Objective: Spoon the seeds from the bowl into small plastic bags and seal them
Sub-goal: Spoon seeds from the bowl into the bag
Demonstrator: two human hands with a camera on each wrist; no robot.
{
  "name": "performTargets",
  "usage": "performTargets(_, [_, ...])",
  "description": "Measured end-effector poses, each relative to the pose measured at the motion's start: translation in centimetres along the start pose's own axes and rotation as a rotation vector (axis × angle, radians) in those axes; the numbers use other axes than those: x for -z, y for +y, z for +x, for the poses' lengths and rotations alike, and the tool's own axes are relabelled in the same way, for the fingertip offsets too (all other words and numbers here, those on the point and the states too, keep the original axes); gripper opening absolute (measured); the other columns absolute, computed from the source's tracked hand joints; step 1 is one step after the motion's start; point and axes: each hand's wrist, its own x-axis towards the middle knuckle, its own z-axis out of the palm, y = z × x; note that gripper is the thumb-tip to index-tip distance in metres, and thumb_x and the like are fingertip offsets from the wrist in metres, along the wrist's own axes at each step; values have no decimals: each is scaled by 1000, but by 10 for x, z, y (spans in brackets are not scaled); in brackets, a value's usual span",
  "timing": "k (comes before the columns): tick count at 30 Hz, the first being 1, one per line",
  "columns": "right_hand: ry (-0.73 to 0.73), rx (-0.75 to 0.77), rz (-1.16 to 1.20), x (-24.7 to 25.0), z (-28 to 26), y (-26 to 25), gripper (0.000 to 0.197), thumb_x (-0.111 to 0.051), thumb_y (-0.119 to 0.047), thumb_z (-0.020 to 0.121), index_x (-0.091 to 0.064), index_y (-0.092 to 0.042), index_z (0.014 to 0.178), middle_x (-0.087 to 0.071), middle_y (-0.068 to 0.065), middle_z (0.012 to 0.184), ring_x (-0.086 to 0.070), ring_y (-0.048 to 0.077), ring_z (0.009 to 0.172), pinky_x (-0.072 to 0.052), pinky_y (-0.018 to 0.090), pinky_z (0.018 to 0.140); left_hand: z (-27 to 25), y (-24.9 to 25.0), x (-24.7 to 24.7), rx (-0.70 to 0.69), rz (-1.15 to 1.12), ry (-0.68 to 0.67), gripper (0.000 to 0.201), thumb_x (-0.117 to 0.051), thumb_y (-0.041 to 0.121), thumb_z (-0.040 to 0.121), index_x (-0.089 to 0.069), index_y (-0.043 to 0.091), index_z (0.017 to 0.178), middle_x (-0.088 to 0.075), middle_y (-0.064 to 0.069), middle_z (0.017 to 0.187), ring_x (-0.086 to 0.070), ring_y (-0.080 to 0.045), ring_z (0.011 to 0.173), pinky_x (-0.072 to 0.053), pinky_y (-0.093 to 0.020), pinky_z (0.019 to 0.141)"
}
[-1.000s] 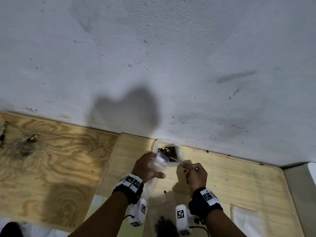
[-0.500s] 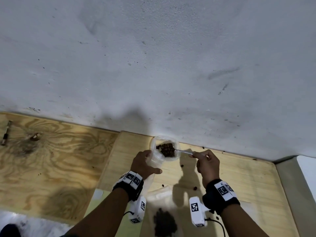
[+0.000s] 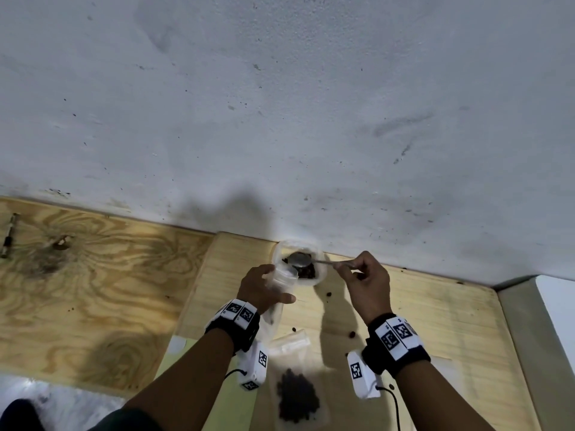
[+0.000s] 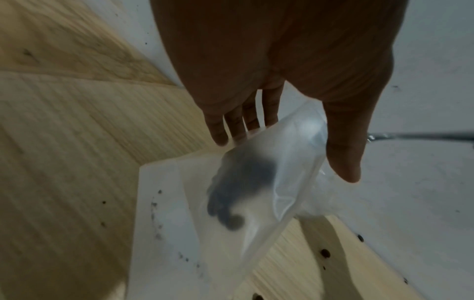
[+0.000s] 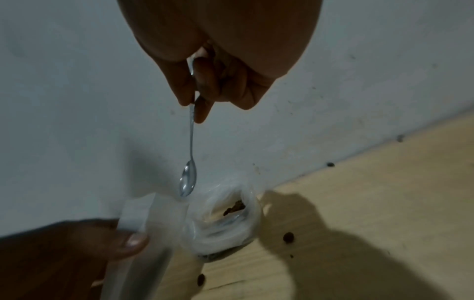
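A clear plastic bowl point(image 3: 317, 276) with dark seeds point(image 3: 308, 271) stands against the wall on the pale board. My right hand point(image 3: 362, 276) pinches the handle of a small metal spoon point(image 3: 300, 259), whose empty scoop hangs over the bowl. In the right wrist view the spoon point(image 5: 189, 178) is just above the bowl point(image 5: 225, 219). My left hand point(image 3: 264, 286) holds a small clear plastic bag point(image 3: 284, 275) by its open mouth, right beside the bowl. In the left wrist view the bag point(image 4: 269, 182) hangs between thumb and fingers with dark seeds point(image 4: 236, 194) inside.
A filled bag of seeds point(image 3: 297, 396) lies on the board near me, with an empty bag point(image 3: 291, 340) above it. Loose seeds point(image 3: 351, 334) are scattered on the wood. The white wall point(image 3: 280, 119) closes the far side. A plywood panel point(image 3: 93, 290) lies to the left.
My right hand moved right and up, swinging the spoon from the bag's mouth back over the bowl. The left hand kept the bag beside the bowl.
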Motion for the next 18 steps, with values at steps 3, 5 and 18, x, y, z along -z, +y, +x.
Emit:
performTargets(3, [81,-61,-34,0,7,7,33,-74,-6,82,-47,-15,67,-55,0,69,-42,13,53,-36,21,52,5,0,5,49,-37,-68,100,-95,38,40,-54,27,130,-53,1,135,-55,-19,117,-49,-33,94])
performTargets(5, [80,-90,-85,-3,10,13,31,-71,-5,83,-47,-14,66,-53,-2,66,-38,10,48,-36,24,53,11,0,7,63,-29,-114,102,-94,41,36,-54,30,129,-55,2,134,-55,-19,118,-49,-35,97])
performTargets(18, [17,-318,-81,-35,21,27,20,-70,-2,80,-51,-5,73,-63,9,68,-52,19,56,-40,14,40,19,3,10,15,-50,-222,109,-95,39,35,-53,25,135,-65,5,124,-61,-13,110,-51,-29,95])
